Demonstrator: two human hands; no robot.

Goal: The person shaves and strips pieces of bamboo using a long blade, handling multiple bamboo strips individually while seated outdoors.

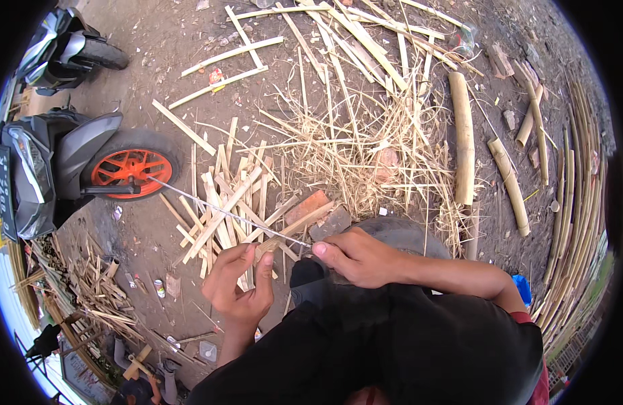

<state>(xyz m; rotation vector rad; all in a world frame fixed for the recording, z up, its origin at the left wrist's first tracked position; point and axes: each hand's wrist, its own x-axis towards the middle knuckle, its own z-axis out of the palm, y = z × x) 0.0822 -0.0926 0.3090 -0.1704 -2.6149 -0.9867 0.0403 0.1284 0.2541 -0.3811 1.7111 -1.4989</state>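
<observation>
While a dark motorbike [34,179] stands at the far left, its orange-rimmed wheel [132,169] sits just behind one end of a thin, pale cord-like length [220,210], which slants down rightward over a loose heap of split bamboo [220,226]. Next comes the left hand [238,289], palm turned inward, its grip drawn to a narrow pinch, with thumb and forefinger on the near end of a flat bamboo strip [301,226]. That strip rises to the right, in front of a reddish brick [308,206]. Right of it, the right hand [362,260] has its grip closed, the thumb pressed along the bent fingers, on the near end of the cord-like length. Tangled shavings [365,158] cover the ground beyond this hand; farther right lie a thick bamboo section [463,138] and, along the edge, long poles [575,196].
</observation>
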